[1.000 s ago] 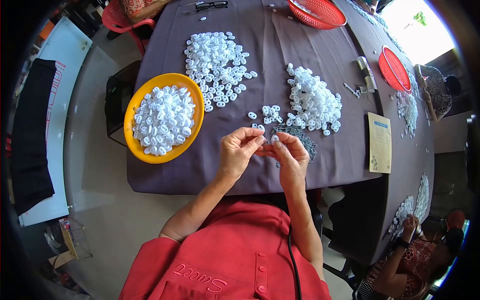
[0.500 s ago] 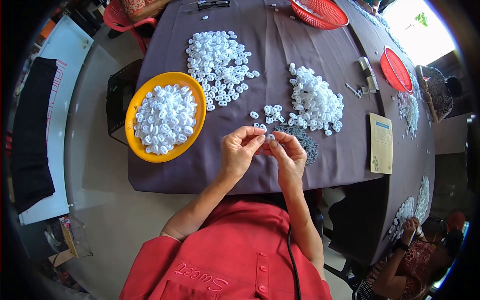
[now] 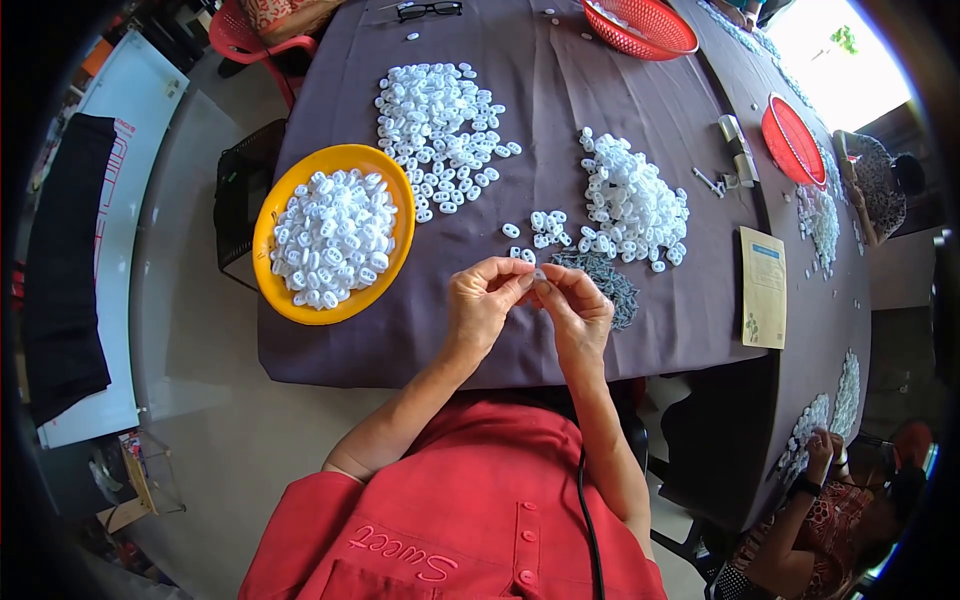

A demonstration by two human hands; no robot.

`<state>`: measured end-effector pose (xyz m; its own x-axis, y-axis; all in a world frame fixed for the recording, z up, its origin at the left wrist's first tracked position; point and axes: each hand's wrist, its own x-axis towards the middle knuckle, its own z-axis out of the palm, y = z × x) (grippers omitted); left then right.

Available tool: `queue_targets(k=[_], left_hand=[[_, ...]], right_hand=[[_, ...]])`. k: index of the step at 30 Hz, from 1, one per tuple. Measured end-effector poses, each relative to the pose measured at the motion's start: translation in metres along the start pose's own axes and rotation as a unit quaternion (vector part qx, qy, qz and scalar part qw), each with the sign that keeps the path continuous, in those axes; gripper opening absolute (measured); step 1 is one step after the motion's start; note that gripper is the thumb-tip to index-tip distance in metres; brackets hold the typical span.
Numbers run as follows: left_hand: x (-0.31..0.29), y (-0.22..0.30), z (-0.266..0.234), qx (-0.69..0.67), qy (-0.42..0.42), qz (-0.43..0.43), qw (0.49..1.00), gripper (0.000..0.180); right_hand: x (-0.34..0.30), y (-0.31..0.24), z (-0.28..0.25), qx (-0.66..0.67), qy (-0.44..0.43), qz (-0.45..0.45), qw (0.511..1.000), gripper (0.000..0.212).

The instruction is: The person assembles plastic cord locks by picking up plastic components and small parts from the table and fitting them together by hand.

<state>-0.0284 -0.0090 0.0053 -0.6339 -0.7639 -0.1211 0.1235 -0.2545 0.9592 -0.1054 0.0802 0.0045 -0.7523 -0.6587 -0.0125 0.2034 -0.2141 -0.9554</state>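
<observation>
Above the near part of the dark-covered table, my two hands meet with the fingertips pinched together. My right hand is closed on a small white oval plastic piece. My left hand is pinched against the same spot; whatever lies between its fingertips is hidden. Just beyond the fingers sits a small cluster of white two-hole oval pieces. A heap of small grey screw-like parts lies beside my right hand, partly covered by it. Behind that rises a pile of white plastic pieces.
An orange-yellow bowl full of white pieces stands at the left edge. Beyond it spreads another white pile. Farther off are eyeglasses and red baskets. A tan packet lies right; a co-worker sits lower right.
My left fingertips have closed in on the white piece in my right hand, so the gap between the hands is gone. The piles and the bowl look unchanged.
</observation>
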Motion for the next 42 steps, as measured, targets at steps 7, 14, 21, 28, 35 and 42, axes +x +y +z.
queue_targets(k=[7,14,21,28,35,42], left_hand=[[0.003,-0.001,-0.003,-0.044,-0.044,-0.052,0.997,0.009],[0.003,-0.006,0.004,-0.023,-0.026,-0.036,0.999,0.011],[0.005,-0.006,0.009,-0.070,-0.032,-0.074,0.994,0.015],[0.005,-0.009,0.009,-0.114,-0.013,-0.114,0.987,0.011],[0.000,-0.011,0.013,-0.117,0.002,-0.134,0.984,0.012],[-0.001,-0.005,0.013,-0.091,0.020,-0.175,0.980,0.013]], right_hand=[[0.003,-0.002,-0.002,-0.034,0.017,0.019,0.999,0.011],[0.012,0.002,-0.014,-0.138,-0.011,-0.016,0.990,0.012],[0.016,-0.009,-0.014,-0.247,-0.030,-0.118,0.961,0.014],[0.013,-0.015,-0.012,-0.335,-0.068,-0.177,0.923,0.031],[0.012,-0.010,-0.011,-0.365,-0.059,-0.187,0.910,0.029],[0.013,-0.010,-0.015,-0.374,-0.075,-0.215,0.899,0.029]])
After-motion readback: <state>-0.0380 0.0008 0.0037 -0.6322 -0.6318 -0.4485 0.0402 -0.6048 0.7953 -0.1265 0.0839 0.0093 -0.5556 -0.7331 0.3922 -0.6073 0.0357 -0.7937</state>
